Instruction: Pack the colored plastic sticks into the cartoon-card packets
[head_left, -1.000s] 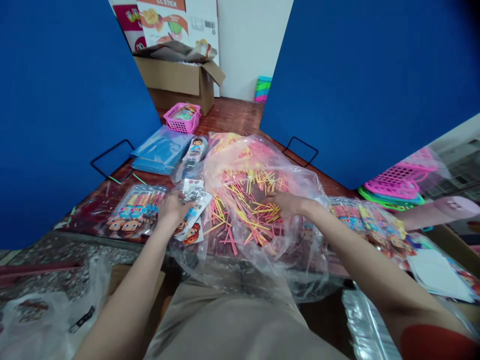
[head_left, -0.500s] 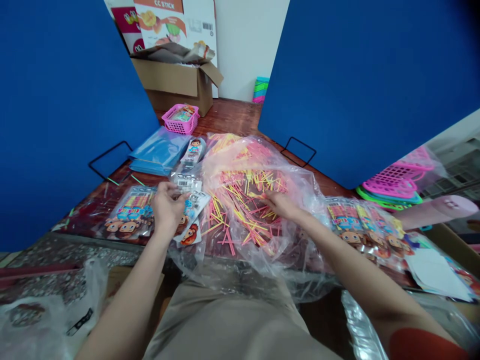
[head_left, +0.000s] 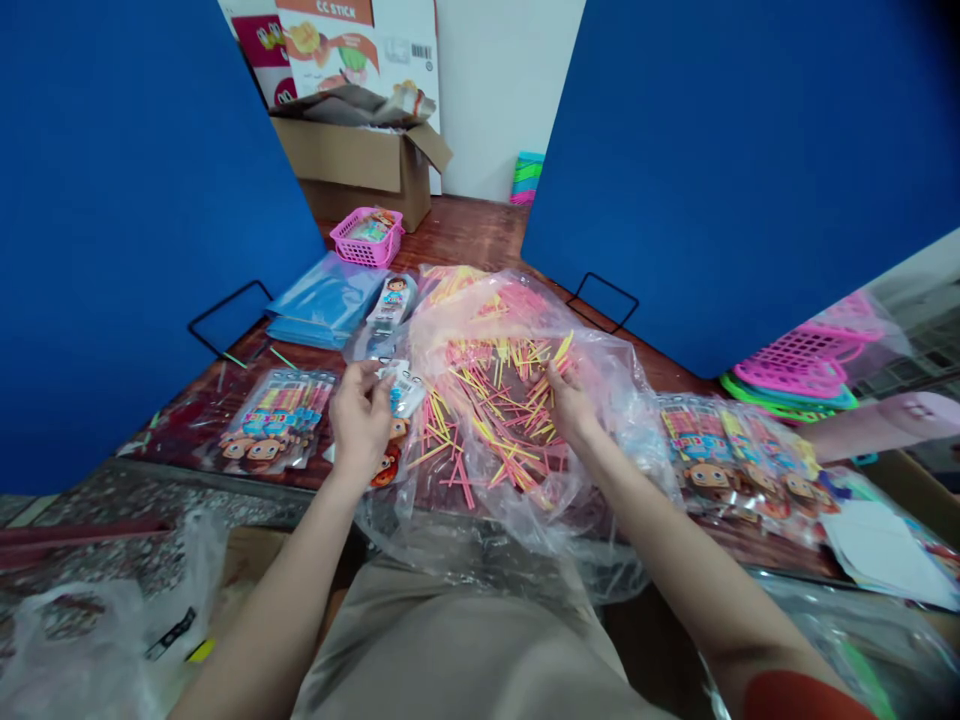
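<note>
Fingers (head_left: 555, 372) of the right hand (head_left: 574, 405) were closed on a small bunch of sticks (head_left: 564, 350), its ends projecting past the fingertips, over the large clear bag (head_left: 622, 400). At the bag's left edge, the left hand (head_left: 360, 420) had its thumb and fingers drawn close on the edge of a white printed packet (head_left: 406, 393).

The clear bag, spread open on the table (head_left: 484, 228), contained loose sticks (head_left: 514, 462). Clear packets (head_left: 274, 420) to the bag's left and further packets (head_left: 701, 440) to its right held sticks in rows above printed cartoon heads. Beyond the bag, to the left, a pink basket (head_left: 360, 252) contained printed packets; behind it stood an open carton (head_left: 341, 155).

Sticks were thin and straight, pink and yellow, crossing at many angles near the wearer and massed under film at the bag's far end.

Glare and folds obscured part of the bag's contents. The left hand covered part of the cards (head_left: 386, 466) beneath it. Contents of the carton could not be made out. A white carrier bag (head_left: 82, 650), well to the clear bag's left and lower, was cut off by the frame.
</note>
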